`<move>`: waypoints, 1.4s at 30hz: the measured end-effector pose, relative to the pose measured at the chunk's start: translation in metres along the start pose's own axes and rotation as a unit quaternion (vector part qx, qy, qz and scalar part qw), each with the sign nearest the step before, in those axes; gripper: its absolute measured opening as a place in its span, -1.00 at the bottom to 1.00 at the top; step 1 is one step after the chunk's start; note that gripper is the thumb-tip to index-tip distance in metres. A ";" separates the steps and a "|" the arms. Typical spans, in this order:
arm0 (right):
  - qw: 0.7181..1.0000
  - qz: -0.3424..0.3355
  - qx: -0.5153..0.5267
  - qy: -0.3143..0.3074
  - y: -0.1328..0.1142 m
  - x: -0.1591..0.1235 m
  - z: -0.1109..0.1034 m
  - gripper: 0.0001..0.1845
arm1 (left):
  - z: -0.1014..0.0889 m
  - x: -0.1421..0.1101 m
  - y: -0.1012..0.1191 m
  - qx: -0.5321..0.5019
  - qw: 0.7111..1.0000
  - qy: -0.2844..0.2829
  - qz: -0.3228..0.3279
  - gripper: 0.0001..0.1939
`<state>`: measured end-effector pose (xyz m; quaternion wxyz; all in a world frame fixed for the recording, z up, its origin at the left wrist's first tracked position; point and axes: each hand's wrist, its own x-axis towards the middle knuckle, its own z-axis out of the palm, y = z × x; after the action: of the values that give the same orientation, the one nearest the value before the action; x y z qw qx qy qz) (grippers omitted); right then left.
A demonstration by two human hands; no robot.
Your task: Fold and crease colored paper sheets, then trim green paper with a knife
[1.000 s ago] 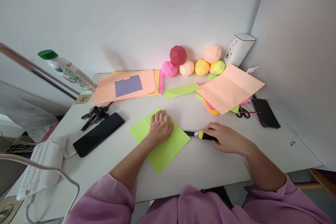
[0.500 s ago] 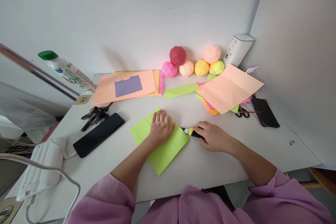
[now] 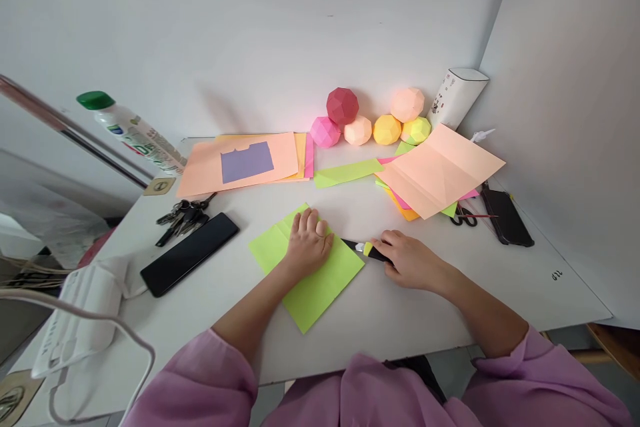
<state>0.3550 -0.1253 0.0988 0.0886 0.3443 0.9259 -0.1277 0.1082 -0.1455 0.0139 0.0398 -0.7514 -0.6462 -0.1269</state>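
Note:
A green sheet of paper (image 3: 320, 293), with crease lines across it, lies tilted on the white table. My left hand (image 3: 309, 245) rests palm down on the sheet, pressing it with slightly bent fingers and holding nothing. A utility knife (image 3: 371, 250) with a black and yellow handle is gripped in my right hand (image 3: 410, 259). Its dark blade reaches left to the paper's right edge; whether the tip is under the paper or inside a fold is hidden.
Behind are stacked coloured sheets (image 3: 200, 170), a green strip (image 3: 347, 173), several faceted paper balls (image 3: 343, 105) and a creased peach sheet (image 3: 443, 170). Scissors (image 3: 466, 217) and a black phone-like case (image 3: 507, 217) lie right; a phone (image 3: 190, 253), keys (image 3: 186, 219) and power strip (image 3: 83, 313) left.
My right hand and the knife have shifted slightly right, and more of the blade shows outside the paper. My left hand keeps its place on the sheet. The whole view has shifted a little.

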 end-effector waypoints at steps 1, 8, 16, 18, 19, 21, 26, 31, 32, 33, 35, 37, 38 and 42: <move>1.000 -0.002 -0.002 0.001 -0.001 0.002 0.001 -0.42 | 0.000 -0.001 0.000 0.002 1.000 -0.008 0.000 -0.55; 1.000 -0.003 -0.012 0.003 -0.007 0.011 0.003 -0.42 | -0.006 -0.008 -0.003 0.011 0.998 -0.064 0.021 -0.37; 0.999 0.033 -0.015 -0.015 -0.001 0.006 -0.007 -0.42 | -0.010 -0.009 -0.001 0.031 0.994 -0.095 0.038 -0.24; 0.999 0.027 -0.012 -0.016 -0.001 0.008 -0.007 -0.42 | -0.009 -0.009 -0.002 0.024 0.994 -0.098 0.036 -0.23; 1.000 0.023 -0.011 -0.016 -0.002 0.009 -0.006 -0.42 | -0.009 -0.010 -0.003 0.021 0.994 -0.099 0.035 -0.23; 1.000 0.015 -0.009 -0.015 -0.003 0.014 -0.005 -0.42 | -0.008 -0.010 -0.003 0.019 0.994 -0.100 0.033 -0.23; 1.000 0.007 -0.014 -0.017 -0.005 0.027 -0.007 -0.42 | -0.009 -0.010 -0.002 0.022 0.994 -0.099 0.035 -0.22; 0.999 0.030 -0.019 -0.020 0.001 0.029 -0.015 -0.42 | -0.008 -0.009 -0.002 0.021 0.994 -0.096 0.036 -0.22; 0.999 0.034 -0.018 -0.020 0.002 0.029 -0.016 -0.42 | -0.008 -0.009 -0.002 0.020 0.995 -0.096 0.037 -0.22; 0.999 0.036 -0.015 -0.020 0.003 0.028 -0.017 -0.42 | -0.008 -0.008 -0.003 0.018 0.995 -0.095 0.037 -0.22; 0.999 0.038 -0.010 -0.022 0.003 0.027 -0.018 -0.42 | -0.008 -0.008 -0.003 0.015 0.995 -0.094 0.039 -0.22; 0.999 0.036 -0.010 -0.027 0.001 0.023 -0.017 -0.42 | -0.009 -0.010 -0.003 0.012 0.995 -0.093 0.043 -0.21; 0.999 0.033 -0.010 -0.030 -0.002 0.020 -0.017 -0.42 | -0.010 -0.012 -0.002 0.010 0.994 -0.091 0.050 -0.21; 0.999 0.017 -0.005 -0.045 -0.012 0.006 -0.013 -0.42 | -0.014 -0.021 0.005 -0.012 0.989 -0.087 0.119 -0.21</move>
<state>0.3412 -0.1266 0.1114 0.1345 0.3536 0.9156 -0.1365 0.1085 -0.1698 0.0226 -0.0104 -0.8318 -0.5515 -0.0628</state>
